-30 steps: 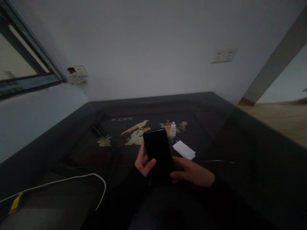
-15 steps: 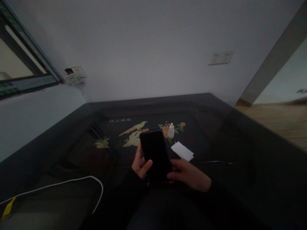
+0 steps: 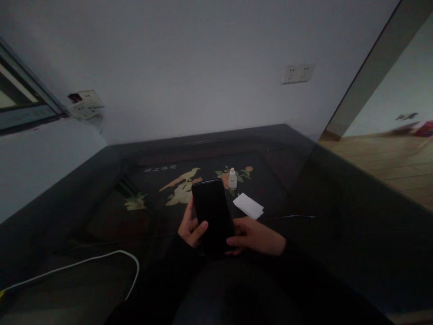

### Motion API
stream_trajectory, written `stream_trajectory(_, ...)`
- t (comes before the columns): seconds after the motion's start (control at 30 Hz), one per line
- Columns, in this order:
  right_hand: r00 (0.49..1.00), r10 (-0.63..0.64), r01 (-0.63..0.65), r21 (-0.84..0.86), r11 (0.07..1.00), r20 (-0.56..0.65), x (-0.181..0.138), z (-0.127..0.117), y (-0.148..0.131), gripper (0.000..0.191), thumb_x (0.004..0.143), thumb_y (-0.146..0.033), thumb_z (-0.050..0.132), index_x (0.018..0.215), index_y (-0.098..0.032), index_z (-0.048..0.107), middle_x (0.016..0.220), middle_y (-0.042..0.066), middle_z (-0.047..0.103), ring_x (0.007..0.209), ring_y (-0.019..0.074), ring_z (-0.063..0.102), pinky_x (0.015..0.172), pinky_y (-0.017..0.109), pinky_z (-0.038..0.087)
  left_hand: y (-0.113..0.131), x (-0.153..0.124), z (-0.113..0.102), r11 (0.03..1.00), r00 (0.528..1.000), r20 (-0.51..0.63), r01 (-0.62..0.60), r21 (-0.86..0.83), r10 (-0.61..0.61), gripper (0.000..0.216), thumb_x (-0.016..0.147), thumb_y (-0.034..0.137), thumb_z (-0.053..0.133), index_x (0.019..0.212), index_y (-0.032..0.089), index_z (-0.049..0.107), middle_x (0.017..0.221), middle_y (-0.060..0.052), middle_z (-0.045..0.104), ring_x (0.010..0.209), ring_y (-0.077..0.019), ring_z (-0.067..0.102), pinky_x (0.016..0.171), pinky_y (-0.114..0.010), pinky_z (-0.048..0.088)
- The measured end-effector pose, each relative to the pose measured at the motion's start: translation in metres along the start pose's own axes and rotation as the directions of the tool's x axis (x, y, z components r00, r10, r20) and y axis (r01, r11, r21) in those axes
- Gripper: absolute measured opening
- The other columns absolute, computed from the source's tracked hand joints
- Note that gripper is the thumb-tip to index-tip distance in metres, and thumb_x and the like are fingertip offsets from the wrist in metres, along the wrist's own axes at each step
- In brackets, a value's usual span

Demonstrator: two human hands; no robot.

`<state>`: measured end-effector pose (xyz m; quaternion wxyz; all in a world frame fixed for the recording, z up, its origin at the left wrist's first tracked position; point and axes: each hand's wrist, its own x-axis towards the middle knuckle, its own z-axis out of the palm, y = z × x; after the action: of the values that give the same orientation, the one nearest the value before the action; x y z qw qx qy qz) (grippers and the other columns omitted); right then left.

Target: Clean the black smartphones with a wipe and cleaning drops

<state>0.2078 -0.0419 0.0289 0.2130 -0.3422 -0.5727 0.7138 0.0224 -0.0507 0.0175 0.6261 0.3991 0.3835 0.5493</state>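
Note:
Between my two hands is a black smartphone (image 3: pixel 212 214), its dark screen facing me and its top tilted away. My left hand (image 3: pixel 190 228) grips its left edge, thumb lying over the front and the other fingers behind. On the lower right edge, my right hand (image 3: pixel 255 235) is closed with its thumb at the front; its fingertips are partly hidden behind the phone. Just beyond the phone a small clear bottle with a white cap (image 3: pixel 232 179) stands upright. A folded white paper (image 3: pixel 248 205) lies on the table to the right of the phone.
The dark glossy table (image 3: pixel 304 180) bears a bird-and-flower picture (image 3: pixel 182 187) and meets the wall. A white cable (image 3: pixel 77 262) curves at the left, and a thin dark cord (image 3: pixel 294 216) lies at the right. Wall sockets (image 3: pixel 298 73) are above.
The whole view has shifted, so the table, phone and hands appear slightly further left and higher. Both hands keep the same hold on the phone.

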Motion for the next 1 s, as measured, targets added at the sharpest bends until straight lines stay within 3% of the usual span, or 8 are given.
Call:
stream_trajectory(0.07, 0.996, -0.08, 0.078, -0.028, 0.997, -0.046, -0.002, -0.005, -0.006, 0.038, 0.07, -0.036, 0.065, 0.101, -0.014, 0.057, 0.084, 0.004, 0.065, 0.073, 0.0148, 0.062, 0.064, 0.028, 0.049, -0.001, 0.0, -0.003, 0.999, 0.997, 0.053, 0.053, 0.014, -0.054, 0.105, 0.065, 0.028, 0.07, 0.139, 0.023, -0.004, 0.081, -0.002, 0.07, 0.062, -0.0121, 0.062, 0.06, -0.02, 0.047)
stream_trajectory(0.17, 0.928, -0.239, 0.261, 0.04, 0.965, -0.287, -0.005, -0.012, -0.014, 0.038, 0.078, -0.039, 0.057, 0.109, -0.018, 0.057, 0.096, 0.005, 0.064, 0.084, 0.0153, 0.06, 0.073, 0.029, 0.047, -0.006, -0.003, -0.006, 0.989, 0.973, 0.178, 0.142, 0.044, -0.147, 0.1, 0.068, 0.026, 0.068, 0.14, 0.018, -0.001, 0.079, -0.004, 0.069, 0.056, -0.01, 0.06, 0.059, -0.019, 0.045)
stream_trajectory(0.27, 0.867, -0.227, 0.316, 0.139, 0.938, -0.443, -0.006, -0.015, -0.017, 0.037, 0.08, -0.04, 0.054, 0.11, -0.019, 0.058, 0.104, 0.006, 0.062, 0.091, 0.016, 0.058, 0.08, 0.03, 0.044, -0.01, -0.006, -0.005, 0.978, 0.931, 0.299, 0.197, 0.075, -0.211, 0.094, 0.07, 0.027, 0.066, 0.14, 0.019, 0.003, 0.088, -0.006, 0.069, 0.061, -0.0107, 0.062, 0.063, -0.021, 0.045)
stream_trajectory(0.5, 0.916, -0.174, 0.28, 0.268, 0.922, -0.361, -0.006, -0.015, -0.016, 0.035, 0.076, -0.037, 0.06, 0.105, -0.017, 0.062, 0.093, 0.006, 0.066, 0.081, 0.0159, 0.059, 0.08, 0.033, 0.041, -0.005, -0.011, -0.001, 0.962, 0.902, 0.334, 0.248, 0.115, -0.273, 0.094, 0.071, 0.029, 0.065, 0.14, 0.021, 0.003, 0.094, -0.008, 0.068, 0.07, -0.0136, 0.064, 0.064, -0.021, 0.045)
stream_trajectory(1.0, 0.871, -0.174, 0.303, 0.224, 0.926, -0.459, -0.002, -0.015, -0.009, 0.032, 0.072, -0.039, 0.062, 0.095, -0.016, 0.066, 0.084, 0.005, 0.067, 0.074, 0.0153, 0.059, 0.072, 0.03, 0.042, -0.013, -0.007, -0.006, 0.954, 0.903, 0.308, 0.279, 0.112, -0.3, 0.095, 0.069, 0.029, 0.067, 0.14, 0.02, 0.004, 0.091, -0.008, 0.068, 0.068, -0.0128, 0.063, 0.061, -0.019, 0.046)
